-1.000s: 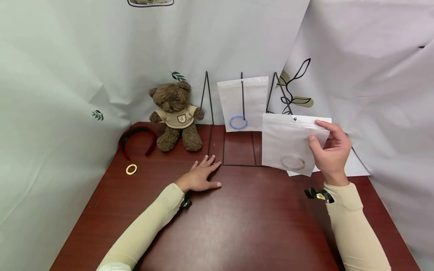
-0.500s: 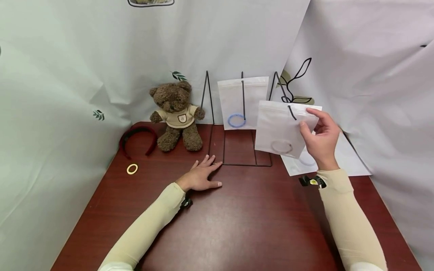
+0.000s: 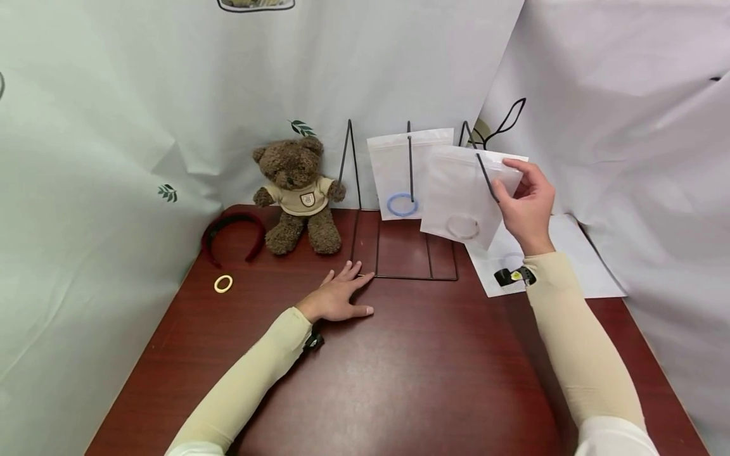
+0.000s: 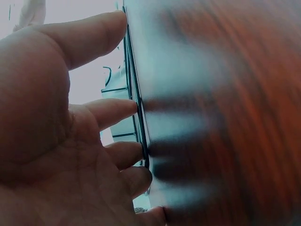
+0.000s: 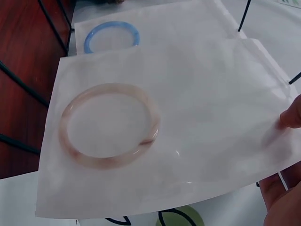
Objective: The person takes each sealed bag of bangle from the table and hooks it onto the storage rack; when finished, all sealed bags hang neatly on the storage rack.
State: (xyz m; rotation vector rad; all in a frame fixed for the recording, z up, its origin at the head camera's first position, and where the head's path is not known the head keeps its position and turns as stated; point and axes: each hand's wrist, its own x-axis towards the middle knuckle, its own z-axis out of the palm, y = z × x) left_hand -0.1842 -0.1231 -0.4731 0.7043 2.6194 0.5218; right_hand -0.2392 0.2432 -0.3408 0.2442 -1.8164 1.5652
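Note:
My right hand [image 3: 530, 199] pinches the right edge of a white zip bag [image 3: 456, 190], thumb in front. Inside the bag lies a pale pinkish bangle [image 5: 106, 162]. One right-hand prong [image 3: 487, 177] of a black wire rack passes through the top of this bag and sticks out in front. On the middle prong hangs another white bag [image 3: 388, 166], with a blue bangle [image 3: 402, 215] in it. My left hand [image 3: 338, 301] lies on the table with fingers spread, its fingertips at the front bar [image 3: 416, 277] of the rack.
A brown teddy bear [image 3: 293, 193] in a beige shirt sits left of the rack. A dark red headband [image 3: 234, 217] and a yellow ring [image 3: 217, 285] lie at far left. White sheets or bags [image 3: 570, 266] lie at right. Cloth walls [image 3: 256, 76] enclose the table [image 3: 399, 367].
My right hand has moved back and left, sliding the bag along the prong toward the rack; more of the prong now shows in front. My left hand has stayed put.

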